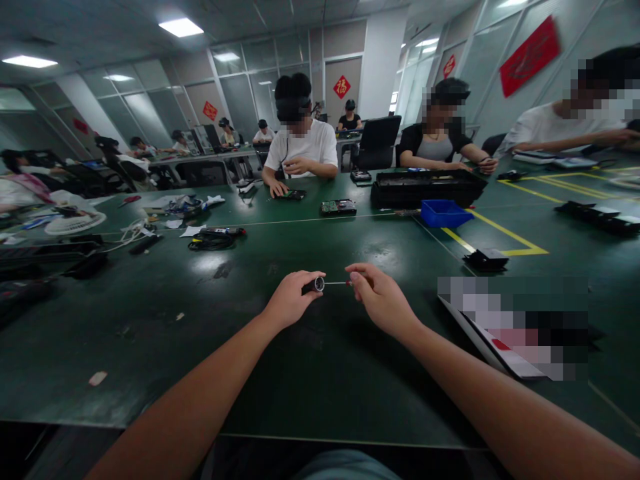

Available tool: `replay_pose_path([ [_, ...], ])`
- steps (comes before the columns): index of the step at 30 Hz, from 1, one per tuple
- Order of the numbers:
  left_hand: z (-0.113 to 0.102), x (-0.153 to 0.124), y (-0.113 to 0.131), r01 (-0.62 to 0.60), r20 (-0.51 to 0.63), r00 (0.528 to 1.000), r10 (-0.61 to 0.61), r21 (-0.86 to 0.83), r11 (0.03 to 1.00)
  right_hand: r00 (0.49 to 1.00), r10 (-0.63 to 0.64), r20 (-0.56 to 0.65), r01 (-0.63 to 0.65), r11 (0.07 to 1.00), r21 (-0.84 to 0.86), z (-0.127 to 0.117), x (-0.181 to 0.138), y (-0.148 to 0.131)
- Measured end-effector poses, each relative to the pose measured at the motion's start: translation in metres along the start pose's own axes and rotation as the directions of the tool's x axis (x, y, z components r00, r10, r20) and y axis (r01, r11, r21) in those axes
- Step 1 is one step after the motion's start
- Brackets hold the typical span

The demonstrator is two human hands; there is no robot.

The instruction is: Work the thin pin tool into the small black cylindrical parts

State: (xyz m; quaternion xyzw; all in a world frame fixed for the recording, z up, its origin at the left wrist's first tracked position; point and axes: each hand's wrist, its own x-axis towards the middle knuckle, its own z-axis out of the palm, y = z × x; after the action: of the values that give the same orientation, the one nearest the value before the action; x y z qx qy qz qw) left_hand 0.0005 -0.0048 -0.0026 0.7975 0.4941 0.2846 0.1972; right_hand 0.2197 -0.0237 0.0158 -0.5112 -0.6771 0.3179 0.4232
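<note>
My left hand [295,295] is closed around a short black cylinder [313,285], its round, silvery ringed end turned toward me; it resembles a small flashlight. In my right hand [377,293], the fingers pinch the red end of a thin screwdriver [336,283]. Its metal shaft lies level and points left, reaching the side of the cylinder. Whether the tip touches it or passes behind, I cannot tell. Both hands are held over the near middle of the green table [300,373].
A tilted, partly blurred-out panel [487,340] lies right of my right forearm. Farther back are a coiled black cable [213,239], a circuit-board drive [339,207], a blue bin [445,213] and a long black casing [425,189]. Several people work across the table.
</note>
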Motion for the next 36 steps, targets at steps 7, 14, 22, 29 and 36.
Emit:
replay_pose_path([
  [7, 0.000, 0.000, -0.001, 0.006, -0.015, 1.000, -0.007, -0.028, 1.000, 0.998, 0.008, 0.065, -0.012, 0.997, 0.072, 0.000, -0.002, 0.001],
  [14, -0.001, 0.001, 0.003, 0.020, -0.006, 1.000, -0.020, -0.003, 1.000, 0.997, 0.047, -0.064, -0.033, 0.977, 0.212, 0.005, -0.001, 0.004],
  [22, -0.003, 0.001, 0.010, -0.017, -0.058, 0.998, 0.016, -0.018, 1.000, 0.977, 0.205, -0.060, -0.123, 0.771, 0.625, 0.009, 0.006, 0.010],
  [29, -0.005, 0.002, 0.004, -0.080, 0.025, 0.997, 0.077, 0.119, 0.990, 0.896, 0.443, 0.040, -0.323, 0.585, 0.744, 0.009, 0.014, 0.022],
  [36, 0.000, 0.002, 0.001, -0.044, 0.071, 0.997, 0.035, 0.131, 0.990, 0.950, 0.304, -0.073, -0.198, 0.765, 0.613, 0.012, 0.010, 0.019],
])
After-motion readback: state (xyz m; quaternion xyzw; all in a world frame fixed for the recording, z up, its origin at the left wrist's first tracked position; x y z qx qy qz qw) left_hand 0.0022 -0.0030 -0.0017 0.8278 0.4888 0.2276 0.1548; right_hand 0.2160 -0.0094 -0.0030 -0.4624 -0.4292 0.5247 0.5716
